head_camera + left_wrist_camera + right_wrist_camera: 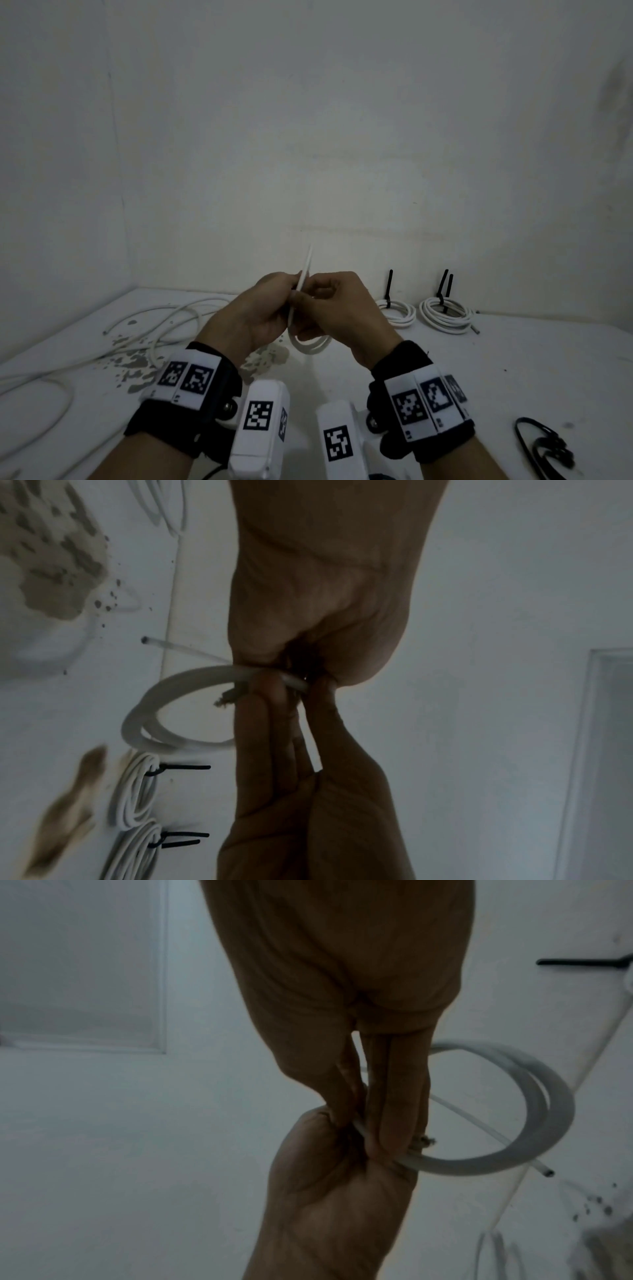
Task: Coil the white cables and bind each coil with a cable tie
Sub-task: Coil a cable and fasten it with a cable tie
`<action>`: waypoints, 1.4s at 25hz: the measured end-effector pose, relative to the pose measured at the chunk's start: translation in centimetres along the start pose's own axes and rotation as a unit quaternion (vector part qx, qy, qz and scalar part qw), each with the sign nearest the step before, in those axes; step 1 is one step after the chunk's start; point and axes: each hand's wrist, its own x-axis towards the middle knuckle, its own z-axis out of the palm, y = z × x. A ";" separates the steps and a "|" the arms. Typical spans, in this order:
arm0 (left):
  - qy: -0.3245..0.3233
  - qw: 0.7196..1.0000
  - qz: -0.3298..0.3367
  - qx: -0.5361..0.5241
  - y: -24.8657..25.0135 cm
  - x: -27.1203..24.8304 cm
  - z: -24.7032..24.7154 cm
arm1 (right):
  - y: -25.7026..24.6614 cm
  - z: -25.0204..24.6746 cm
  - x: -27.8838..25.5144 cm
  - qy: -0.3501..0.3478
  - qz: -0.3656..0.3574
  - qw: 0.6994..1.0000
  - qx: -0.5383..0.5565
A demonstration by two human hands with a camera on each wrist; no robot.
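White cable coil (310,342) hangs above the bench (445,370), pinched together by left hand (253,318) and right hand (342,308). Keep both grips tight so loops stay stacked before fetching a tie.

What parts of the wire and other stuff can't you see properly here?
- Head view: where both hands, left hand and right hand, pinch the white coil, fingers cover the grip.
- Head view: the loose white cable runs off the left edge.
- Head view: the black ties on the table are dark and tangled; no count possible.
- Left wrist view: the bound coils are blurred.
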 end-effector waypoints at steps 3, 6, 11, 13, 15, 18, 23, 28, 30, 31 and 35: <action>-0.028 1.000 -0.003 0.011 -0.1 -0.3 0.1 | -0.3 -0.2 0.1 0.019 0.033 0.995 0.088; -0.022 1.000 -0.005 0.010 -0.3 0.0 0.2 | -0.7 -0.6 -0.2 0.013 0.053 0.987 0.151; -0.015 0.999 -0.034 0.040 -0.6 0.4 0.0 | -0.6 -0.9 -0.2 0.021 0.083 0.980 0.179; -0.013 0.998 -0.045 0.052 -0.5 0.2 0.2 | -0.4 -1.0 -0.1 0.017 0.088 0.981 0.173; 0.008 0.996 -0.045 0.078 -0.5 0.1 0.4 | -0.2 -1.2 0.0 0.015 0.088 0.983 0.159; 0.039 0.985 -0.032 0.165 -0.6 0.2 0.5 | 0.0 -1.8 0.1 0.011 0.071 0.990 0.119; 0.044 0.971 -0.034 0.232 -0.7 0.2 0.6 | -0.1 -2.6 0.2 0.059 0.058 0.997 0.000; 0.028 0.985 -0.038 0.169 0.0 0.5 -0.6 | 2.4 -4.3 1.0 0.115 0.061 0.984 -0.124; 0.005 0.989 -0.052 0.139 0.3 0.4 -0.6 | 4.0 -4.7 1.1 0.053 0.107 0.983 -0.142; -0.003 0.989 -0.058 0.139 0.4 0.3 -0.5 | 4.7 -4.7 1.1 0.046 0.113 0.983 -0.135; -0.016 0.981 -0.054 0.187 0.2 -0.2 -0.1 | 5.9 -4.4 1.5 0.121 0.080 0.987 -0.069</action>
